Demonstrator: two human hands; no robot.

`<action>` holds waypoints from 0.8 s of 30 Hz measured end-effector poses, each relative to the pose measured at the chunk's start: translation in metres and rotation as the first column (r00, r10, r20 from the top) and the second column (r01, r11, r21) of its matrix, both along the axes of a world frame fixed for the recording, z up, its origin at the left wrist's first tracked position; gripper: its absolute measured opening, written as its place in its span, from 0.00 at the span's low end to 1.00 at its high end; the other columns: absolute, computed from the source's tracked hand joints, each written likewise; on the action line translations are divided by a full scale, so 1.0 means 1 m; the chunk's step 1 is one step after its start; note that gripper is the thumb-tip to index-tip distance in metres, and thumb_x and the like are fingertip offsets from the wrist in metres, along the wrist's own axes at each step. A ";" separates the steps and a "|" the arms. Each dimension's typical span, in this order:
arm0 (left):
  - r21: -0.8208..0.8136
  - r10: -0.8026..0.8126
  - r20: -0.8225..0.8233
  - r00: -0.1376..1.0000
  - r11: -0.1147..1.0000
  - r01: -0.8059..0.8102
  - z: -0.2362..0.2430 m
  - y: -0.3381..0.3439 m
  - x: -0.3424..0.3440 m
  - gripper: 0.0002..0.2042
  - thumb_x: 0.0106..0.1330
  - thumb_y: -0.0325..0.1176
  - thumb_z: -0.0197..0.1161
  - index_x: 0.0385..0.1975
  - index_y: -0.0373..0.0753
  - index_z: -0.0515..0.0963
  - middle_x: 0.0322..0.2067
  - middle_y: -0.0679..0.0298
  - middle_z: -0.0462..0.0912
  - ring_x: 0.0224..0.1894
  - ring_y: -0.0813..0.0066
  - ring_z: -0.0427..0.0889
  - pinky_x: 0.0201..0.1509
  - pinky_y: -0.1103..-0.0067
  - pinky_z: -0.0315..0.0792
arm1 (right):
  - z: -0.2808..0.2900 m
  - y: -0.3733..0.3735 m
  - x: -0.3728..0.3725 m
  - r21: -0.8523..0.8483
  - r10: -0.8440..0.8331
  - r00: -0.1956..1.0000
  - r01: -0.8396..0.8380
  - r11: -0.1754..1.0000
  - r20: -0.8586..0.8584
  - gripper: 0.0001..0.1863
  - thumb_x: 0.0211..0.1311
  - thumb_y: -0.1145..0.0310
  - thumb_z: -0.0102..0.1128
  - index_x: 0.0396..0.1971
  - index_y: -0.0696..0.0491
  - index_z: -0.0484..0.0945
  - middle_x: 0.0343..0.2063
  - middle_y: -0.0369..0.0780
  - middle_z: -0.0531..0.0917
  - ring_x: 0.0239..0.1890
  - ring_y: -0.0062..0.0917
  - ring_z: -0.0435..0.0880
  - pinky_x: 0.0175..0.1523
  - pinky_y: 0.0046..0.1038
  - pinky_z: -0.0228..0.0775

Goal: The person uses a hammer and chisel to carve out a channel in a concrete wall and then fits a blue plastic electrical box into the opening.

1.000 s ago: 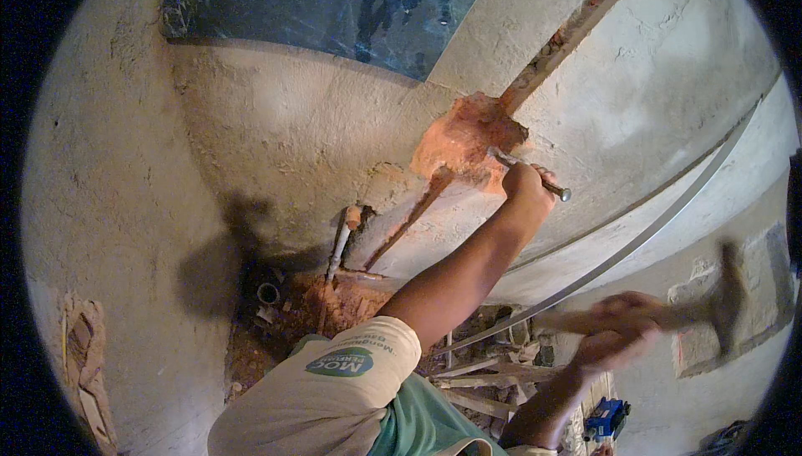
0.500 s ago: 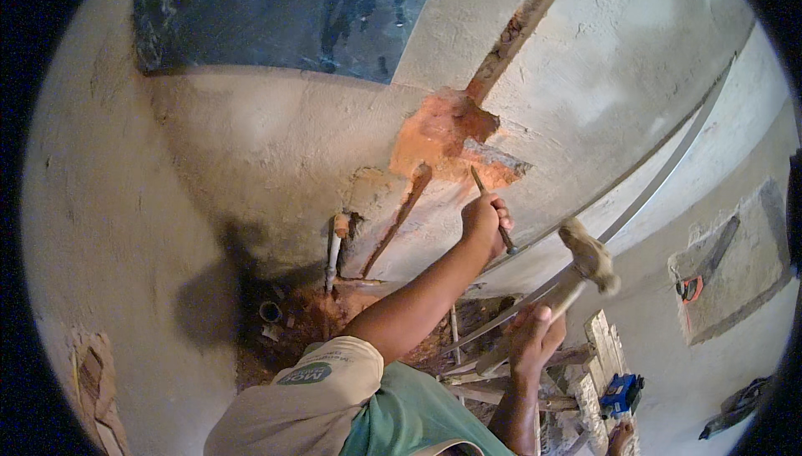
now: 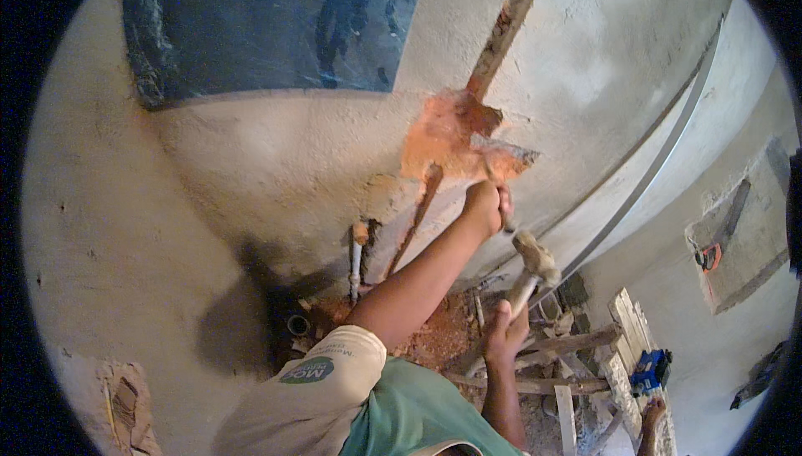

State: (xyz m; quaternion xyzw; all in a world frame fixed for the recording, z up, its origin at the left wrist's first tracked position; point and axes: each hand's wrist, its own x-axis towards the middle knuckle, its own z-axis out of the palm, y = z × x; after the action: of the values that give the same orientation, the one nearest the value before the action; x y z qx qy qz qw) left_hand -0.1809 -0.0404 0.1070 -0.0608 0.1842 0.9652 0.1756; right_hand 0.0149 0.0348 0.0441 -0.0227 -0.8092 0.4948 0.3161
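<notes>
In my left hand (image 3: 487, 208) a metal chisel (image 3: 489, 172) is gripped, its tip against the lower right part of a broken-out orange hollow (image 3: 443, 134) in the plastered wall. My right hand (image 3: 506, 335) is wrapped round the pale handle of a hammer (image 3: 536, 259). The hammer's dusty head is close to the chisel's struck end, just below my left fist. A grey strip of mortar juts across the hollow's right side. Grooves run from the hollow, one up to the right and one down to the left.
A blue-dark panel (image 3: 276, 21) covers the wall at upper left. Below the hollow, a white pipe (image 3: 356, 265) stands in a cut. Rough wooden planks (image 3: 622, 339) carry a blue device (image 3: 652, 371), with another person's hand (image 3: 653, 412) beside them. Rubble (image 3: 434, 326) covers the floor.
The hammer has swung left and closer to the chisel's end, carried by my right hand. My left hand keeps the chisel at the hollow. The view has shifted slightly.
</notes>
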 end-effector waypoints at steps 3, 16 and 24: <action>-0.154 -0.139 -0.027 0.990 0.979 0.133 -0.001 -0.002 0.026 0.05 0.57 0.32 0.50 0.24 0.39 0.68 0.16 0.68 0.66 0.13 0.82 0.60 0.12 0.86 0.55 | -0.012 0.015 0.007 -0.065 -0.051 0.996 0.046 0.997 -0.074 0.18 0.60 0.54 0.46 0.27 0.57 0.66 0.14 0.32 0.67 0.15 0.14 0.65 0.19 0.18 0.56; -0.488 -0.334 -0.112 0.936 0.839 0.241 -0.027 -0.034 0.035 0.07 0.57 0.37 0.52 0.31 0.44 0.71 0.17 0.71 0.66 0.14 0.85 0.59 0.11 0.87 0.52 | -0.019 0.002 0.038 -0.178 -0.114 0.990 0.097 0.979 -0.088 0.20 0.60 0.51 0.44 0.27 0.56 0.65 0.13 0.35 0.69 0.13 0.17 0.66 0.17 0.19 0.58; -0.556 -0.049 -0.096 0.994 0.831 -0.013 -0.040 -0.066 0.021 0.08 0.58 0.37 0.50 0.27 0.40 0.69 0.16 0.71 0.65 0.12 0.85 0.58 0.11 0.87 0.52 | -0.014 -0.005 0.051 -0.234 -0.175 0.980 0.149 0.961 -0.094 0.20 0.60 0.50 0.44 0.27 0.56 0.66 0.15 0.34 0.68 0.13 0.16 0.65 0.17 0.19 0.57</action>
State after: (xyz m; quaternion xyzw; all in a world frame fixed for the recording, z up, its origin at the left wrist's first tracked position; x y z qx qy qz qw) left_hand -0.1600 -0.1069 0.0673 -0.0561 0.4660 0.8702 0.1495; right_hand 0.0658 0.0298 0.0297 -0.0966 -0.7238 0.5565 0.3964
